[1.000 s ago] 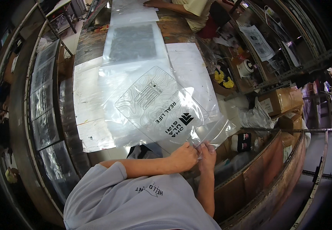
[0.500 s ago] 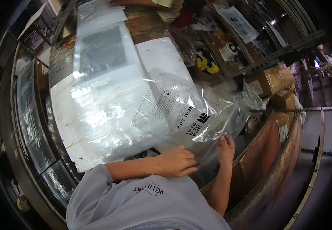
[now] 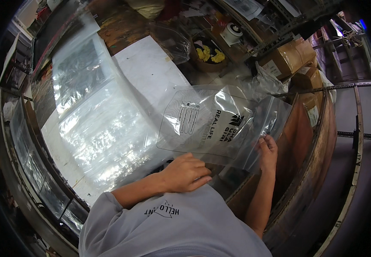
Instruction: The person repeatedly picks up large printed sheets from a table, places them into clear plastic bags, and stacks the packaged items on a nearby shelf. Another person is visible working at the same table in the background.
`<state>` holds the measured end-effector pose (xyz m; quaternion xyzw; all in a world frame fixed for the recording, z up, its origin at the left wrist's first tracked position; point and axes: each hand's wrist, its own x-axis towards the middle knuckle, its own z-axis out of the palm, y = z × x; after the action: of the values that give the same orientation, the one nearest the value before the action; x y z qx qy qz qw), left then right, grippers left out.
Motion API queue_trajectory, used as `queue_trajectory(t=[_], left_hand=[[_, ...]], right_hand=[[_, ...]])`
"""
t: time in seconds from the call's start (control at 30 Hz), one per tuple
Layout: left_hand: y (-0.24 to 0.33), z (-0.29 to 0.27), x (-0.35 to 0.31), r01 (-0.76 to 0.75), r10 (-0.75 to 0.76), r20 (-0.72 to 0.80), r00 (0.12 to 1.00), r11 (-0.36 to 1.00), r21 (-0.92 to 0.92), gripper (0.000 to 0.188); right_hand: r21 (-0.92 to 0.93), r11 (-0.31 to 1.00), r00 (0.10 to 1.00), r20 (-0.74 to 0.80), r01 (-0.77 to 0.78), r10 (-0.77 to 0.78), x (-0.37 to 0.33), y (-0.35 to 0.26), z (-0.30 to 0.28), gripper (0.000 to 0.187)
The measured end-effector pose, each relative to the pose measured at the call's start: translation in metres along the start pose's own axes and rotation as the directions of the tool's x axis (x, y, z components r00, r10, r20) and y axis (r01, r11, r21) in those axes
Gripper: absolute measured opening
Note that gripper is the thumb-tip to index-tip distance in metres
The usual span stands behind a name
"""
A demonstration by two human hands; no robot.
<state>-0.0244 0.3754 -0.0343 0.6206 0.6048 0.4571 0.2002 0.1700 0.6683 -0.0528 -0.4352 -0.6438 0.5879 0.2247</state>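
Note:
A clear plastic zip bag [image 3: 219, 122] with black printed marks and a thin outline stretches out in front of me, partly over the stack's right edge. My right hand [image 3: 268, 150] pinches its near right end, beside the zip strip, between thumb and fingers. Close to the bag's near edge, in front of my chest, my left hand [image 3: 187, 172] is curled closed; whether anything is inside its fingers is hidden. To the left lies a wide stack of clear plastic bags [image 3: 104, 128], shiny and partly overlapping.
White sheets [image 3: 144, 68] lie under the stack on the stained worktable [image 3: 123, 32]. Beyond it stand a round bin [image 3: 209, 58] with yellow scraps and a white tub [image 3: 231, 33]. Cardboard boxes [image 3: 289, 58] and a curved brown panel [image 3: 307, 154] are at right, a metal rack [image 3: 35, 150] at left.
My right hand has moved right and slightly up, drawing the printed bag with it and pulling it flatter. My left hand has shifted slightly left. The whole view has turned somewhat.

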Motion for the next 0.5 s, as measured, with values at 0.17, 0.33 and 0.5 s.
queue_trajectory(t=[0.17, 0.33, 0.5], left_hand=[[0.002, 0.005, 0.013, 0.033, -0.033, -0.012, 0.999, 0.999, 0.015, 0.018], [0.005, 0.018, 0.022, 0.084, -0.082, -0.068, 0.994, 0.996, 0.029, 0.017], [0.008, 0.027, 0.027, 0.122, -0.119, -0.059, 0.991, 0.991, 0.060, 0.017]], right_hand=[[-0.035, 0.997, 0.998, 0.022, 0.062, -0.062, 0.020, 0.006, -0.017, 0.012], [-0.041, 0.994, 0.986, 0.142, 0.097, -0.091, 0.037, -0.009, -0.025, 0.013], [-0.005, 0.998, 0.985, 0.157, 0.069, -0.068, 0.048, -0.017, -0.023, 0.013]])
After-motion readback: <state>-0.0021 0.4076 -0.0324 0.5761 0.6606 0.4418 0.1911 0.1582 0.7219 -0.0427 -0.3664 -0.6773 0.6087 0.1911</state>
